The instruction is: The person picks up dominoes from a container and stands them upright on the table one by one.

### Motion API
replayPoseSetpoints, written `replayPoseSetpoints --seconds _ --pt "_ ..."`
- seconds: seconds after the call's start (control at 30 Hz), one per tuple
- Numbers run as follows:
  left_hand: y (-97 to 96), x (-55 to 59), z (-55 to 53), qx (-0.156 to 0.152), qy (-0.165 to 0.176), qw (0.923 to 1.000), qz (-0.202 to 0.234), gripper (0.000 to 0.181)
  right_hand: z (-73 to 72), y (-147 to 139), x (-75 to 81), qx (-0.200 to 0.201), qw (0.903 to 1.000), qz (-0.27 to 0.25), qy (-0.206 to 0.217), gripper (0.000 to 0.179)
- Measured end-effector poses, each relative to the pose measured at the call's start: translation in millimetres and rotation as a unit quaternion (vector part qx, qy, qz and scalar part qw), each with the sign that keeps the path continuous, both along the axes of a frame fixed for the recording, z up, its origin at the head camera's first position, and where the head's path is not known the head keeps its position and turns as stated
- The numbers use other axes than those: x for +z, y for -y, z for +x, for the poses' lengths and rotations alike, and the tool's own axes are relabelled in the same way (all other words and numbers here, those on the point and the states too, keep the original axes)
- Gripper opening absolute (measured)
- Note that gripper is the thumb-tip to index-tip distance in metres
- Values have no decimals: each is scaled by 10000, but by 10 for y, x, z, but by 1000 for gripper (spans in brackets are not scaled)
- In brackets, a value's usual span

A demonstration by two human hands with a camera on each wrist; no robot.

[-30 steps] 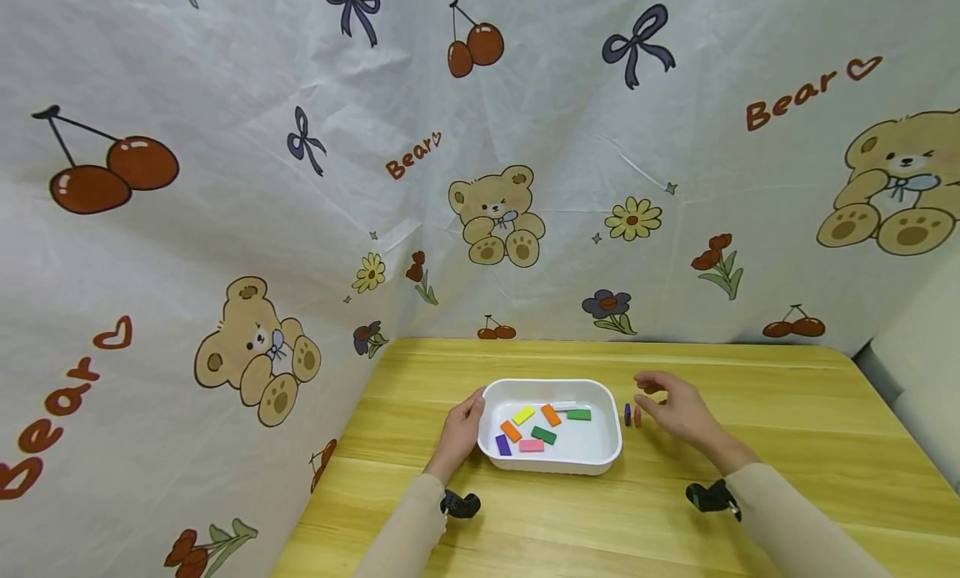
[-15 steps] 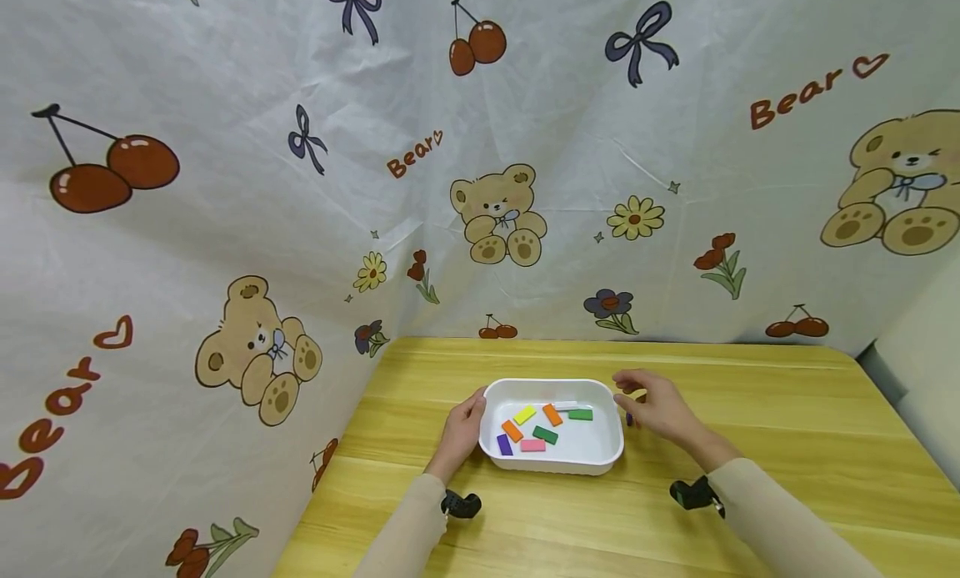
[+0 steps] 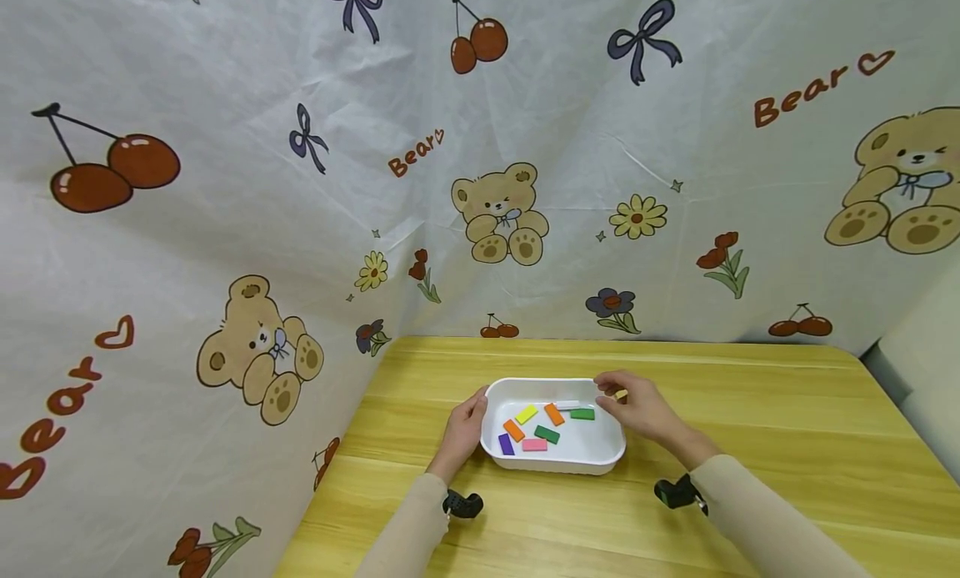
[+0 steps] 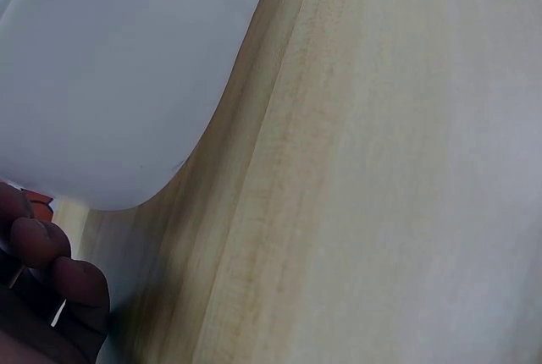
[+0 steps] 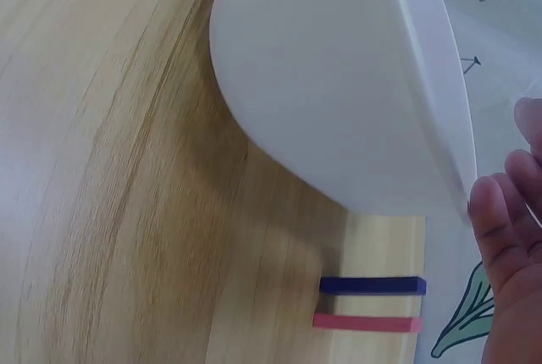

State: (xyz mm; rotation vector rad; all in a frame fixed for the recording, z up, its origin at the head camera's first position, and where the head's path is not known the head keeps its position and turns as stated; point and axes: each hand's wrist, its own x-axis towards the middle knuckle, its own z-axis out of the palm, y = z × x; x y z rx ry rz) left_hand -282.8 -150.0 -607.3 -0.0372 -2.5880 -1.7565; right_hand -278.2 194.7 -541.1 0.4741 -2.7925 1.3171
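Observation:
A white plastic tray (image 3: 551,469) stands on the table, holding several small flat blocks, among them a purple block (image 3: 506,444), a pink block (image 3: 535,445) and a yellow block (image 3: 526,414). My left hand (image 3: 457,434) holds the tray's left end by the rim; curled fingers (image 4: 80,284) show beside its wall in the left wrist view. Over the tray's far right corner is my right hand (image 3: 647,411), thumb and fingers apart, nothing seen between them. Another purple block (image 5: 373,285) and a pinkish-red block (image 5: 367,323) stand on the table beside the tray, hidden in the head view.
The wooden table (image 3: 787,428) reaches away to the right and toward me. A white cloth (image 3: 525,103) printed with bears and cherries hangs behind it and along the left. Dark wrist devices (image 3: 678,492) are strapped to both wrists.
My right hand has moved left, from beside the two upright blocks to the tray's far right corner, and now covers them in the head view. The left hand stays on the tray.

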Motion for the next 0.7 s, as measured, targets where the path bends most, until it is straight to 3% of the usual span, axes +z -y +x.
replayPoseSetpoints --seconds 0.33,0.7 --pt "4 -3 10 -37 44 9999 90 47 -16 219 52 152 9997 66 187 33" --pt "1 16 10 -28 42 10000 58 47 -108 337 -1 188 9987 169 444 33"
